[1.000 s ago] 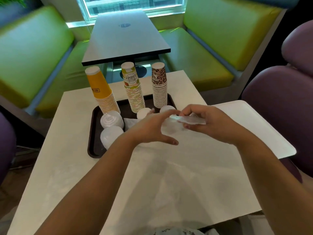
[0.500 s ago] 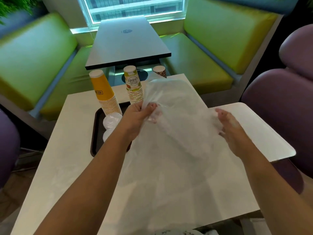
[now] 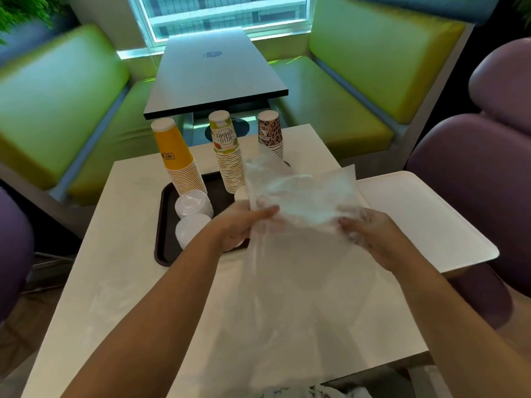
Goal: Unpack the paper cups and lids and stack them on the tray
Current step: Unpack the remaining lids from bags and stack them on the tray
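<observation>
Both hands hold a clear plastic bag [image 3: 301, 202] up over the white worktop [image 3: 120, 282], its lower part trailing down toward the near edge. The left hand [image 3: 241, 225] takes the bag's left edge, thumb laid along the film and fingers under it; the right hand [image 3: 370, 234] sits behind the film on the right side with fingers curled into it, so each grip is closed on the bag. Whether anything is left inside cannot be told through the hazy film.

The rest of the task's goods are already on the dark tray [image 3: 163, 225]: a yellow cup stack [image 3: 176, 165], a "Hello Summer" cup stack [image 3: 227, 156] and a leopard-print cup stack [image 3: 270, 136], all upside down, with two white lid stacks [image 3: 192, 216] at the tray's near left. A white tray [image 3: 431, 219] lies to the right.

The bag looks very light, limp and slippery; it probably folds and billows rather than keeping a shape, so pinching it at an edge or corner with film gathered between thumb and fingers should hold better than a flat palm. The paper cup stacks are likely light and tippy, best taken low around the nested rims. The thin lids probably flex and slide apart, so holding a stack from the sides seems wise.
</observation>
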A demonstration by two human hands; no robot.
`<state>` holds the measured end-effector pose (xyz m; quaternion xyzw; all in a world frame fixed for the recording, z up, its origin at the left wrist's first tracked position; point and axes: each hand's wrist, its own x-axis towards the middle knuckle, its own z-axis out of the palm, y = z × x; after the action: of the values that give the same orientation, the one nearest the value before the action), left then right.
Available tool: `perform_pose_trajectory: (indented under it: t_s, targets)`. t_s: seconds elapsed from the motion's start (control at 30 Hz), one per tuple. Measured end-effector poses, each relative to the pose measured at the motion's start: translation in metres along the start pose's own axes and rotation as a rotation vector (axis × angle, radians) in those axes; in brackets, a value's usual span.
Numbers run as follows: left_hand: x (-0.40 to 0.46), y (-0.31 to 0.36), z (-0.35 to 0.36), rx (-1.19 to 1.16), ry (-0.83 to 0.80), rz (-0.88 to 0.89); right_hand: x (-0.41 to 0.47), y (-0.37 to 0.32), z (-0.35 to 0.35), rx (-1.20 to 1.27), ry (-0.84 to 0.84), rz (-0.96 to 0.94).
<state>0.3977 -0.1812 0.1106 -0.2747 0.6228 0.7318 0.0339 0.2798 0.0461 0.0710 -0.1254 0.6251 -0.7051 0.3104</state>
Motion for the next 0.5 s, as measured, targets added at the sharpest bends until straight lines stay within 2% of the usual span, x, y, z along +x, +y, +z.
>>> perform_pose_trajectory:
  t_s: [0.03, 0.1, 0.23, 0.3, 0.4, 0.5]
  targets:
    - [0.001, -0.004, -0.002, 0.115, -0.077, -0.042, 0.003, 0.000, -0.006, -0.049, 0.060, -0.014]
    - [0.004, -0.013, -0.001, 0.226, -0.093, -0.050, 0.006, -0.002, -0.014, -0.131, 0.136, -0.048]
    - [0.012, -0.008, 0.015, 0.198, 0.035, 0.240, -0.001, -0.026, -0.016, -0.080, 0.213, -0.215]
    - [0.010, 0.005, 0.025, 0.159, 0.050, 0.392, -0.009, -0.045, -0.017, 0.021, 0.167, -0.322]
    - [0.002, 0.018, 0.034, 0.146, 0.085, 0.565, -0.029, -0.059, -0.025, 0.083, 0.025, -0.373]
    - [-0.008, 0.006, 0.030, 0.276, 0.088, 0.573, -0.050, -0.045, -0.035, -0.021, -0.016, -0.286]
